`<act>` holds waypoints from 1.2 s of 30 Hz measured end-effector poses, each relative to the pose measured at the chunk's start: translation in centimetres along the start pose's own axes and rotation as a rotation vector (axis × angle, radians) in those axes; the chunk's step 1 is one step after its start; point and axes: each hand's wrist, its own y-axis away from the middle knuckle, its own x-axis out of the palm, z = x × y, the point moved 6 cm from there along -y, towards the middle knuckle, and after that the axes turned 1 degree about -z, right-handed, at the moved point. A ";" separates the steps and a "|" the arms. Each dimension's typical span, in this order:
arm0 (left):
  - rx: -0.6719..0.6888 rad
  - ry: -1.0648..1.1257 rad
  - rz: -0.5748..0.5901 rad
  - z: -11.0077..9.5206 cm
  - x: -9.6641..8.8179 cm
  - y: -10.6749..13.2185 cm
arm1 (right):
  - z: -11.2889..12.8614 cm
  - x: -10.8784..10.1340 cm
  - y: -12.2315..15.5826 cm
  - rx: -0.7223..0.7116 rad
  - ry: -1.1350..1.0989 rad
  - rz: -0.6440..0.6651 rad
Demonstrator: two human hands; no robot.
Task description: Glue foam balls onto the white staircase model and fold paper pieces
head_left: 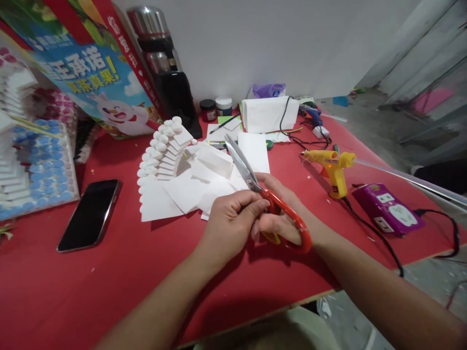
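My right hand (282,218) is closed around the red-orange handles of a pair of scissors (241,163). The blades point up and away over white paper pieces (189,194) and look nearly closed. Pressed up against the handles, my left hand (233,214) is closed in a pinch, with thumb and forefinger together. What it holds, if anything, is hidden. A small yellow part (272,237) shows below the handles. Just beyond my hands, a fanned white stepped piece (160,160) edged with white round balls lies beside the paper.
A black phone (89,214) lies at left near a blue-and-white decorated piece (47,167). At right are a yellow glue gun (332,163) with a clear stick and a purple power box (388,209) with cords. Behind stand a printed box (98,73), a flask (149,29) and paint jars (215,108).
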 end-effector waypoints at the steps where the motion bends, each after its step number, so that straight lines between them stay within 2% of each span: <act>1: 0.024 -0.022 -0.009 -0.1 0.0 0.0 | -0.1 0.0 0.0 0.009 0.007 -0.002; 4: 0.052 -0.054 -0.013 -0.3 0.0 0.0 | -0.2 -0.1 -0.1 0.006 0.007 0.003; 7: 0.048 0.015 -0.040 -0.4 -0.7 -0.1 | -0.4 -0.1 -0.2 -0.045 -0.084 0.020; 11: 0.132 0.215 -0.148 -1.3 -3.1 -0.4 | -0.8 -0.3 -0.6 -0.128 -0.273 0.058; 14: 0.180 0.258 -0.223 -1.9 -4.5 -0.5 | -0.8 -0.4 -1.0 -0.065 -0.393 0.093; 16: 0.103 0.191 -0.217 -1.7 -4.1 -0.6 | -0.8 -0.1 -1.3 0.001 -0.412 0.123; 19: -0.076 0.076 -0.136 -0.7 -2.1 -0.5 | -1.7 0.1 -1.4 0.068 -0.376 0.106; 21: -0.133 0.058 -0.095 -0.3 -0.8 -0.3 | -2.8 0.3 -1.4 0.092 -0.331 0.087; 24: -0.163 0.030 -0.078 0.1 0.0 -0.2 | -4.4 0.6 -1.2 0.119 -0.254 0.088; 27: -0.184 -0.013 -0.074 0.3 0.0 -0.2 | -5.0 0.5 -1.1 0.150 -0.164 0.024; 32: -0.158 -0.040 -0.067 0.0 0.0 -0.1 | -4.0 0.0 -1.0 0.127 0.003 -0.148; 36: -0.178 0.007 -0.087 0.4 0.3 -0.2 | -3.6 0.2 -0.9 0.108 0.056 -0.167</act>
